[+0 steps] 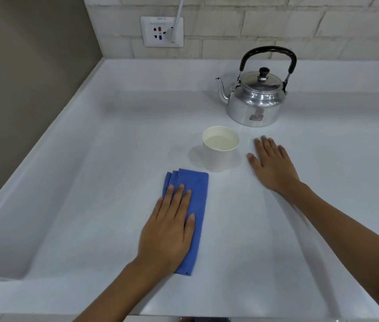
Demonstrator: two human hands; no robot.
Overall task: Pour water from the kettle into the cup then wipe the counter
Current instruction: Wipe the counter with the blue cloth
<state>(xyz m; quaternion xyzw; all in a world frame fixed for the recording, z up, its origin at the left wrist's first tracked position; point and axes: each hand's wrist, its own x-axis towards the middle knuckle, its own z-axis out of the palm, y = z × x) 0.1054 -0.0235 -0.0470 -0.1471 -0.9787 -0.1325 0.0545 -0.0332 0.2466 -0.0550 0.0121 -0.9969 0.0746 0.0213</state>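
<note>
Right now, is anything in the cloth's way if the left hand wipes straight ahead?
Yes. The paper cup, holding water, stands just beyond the blue cloth under the left hand, slightly to its right. The kettle sits farther back.

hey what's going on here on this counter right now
A person is at the wiping stage of a pour-and-wipe job. Their left hand lies flat on a folded blue cloth on the white counter. Their right hand rests open on the counter just right of the paper cup, which already has water in it. The metal kettle stands upright behind the cup, lid on, with nobody touching it.
</note>
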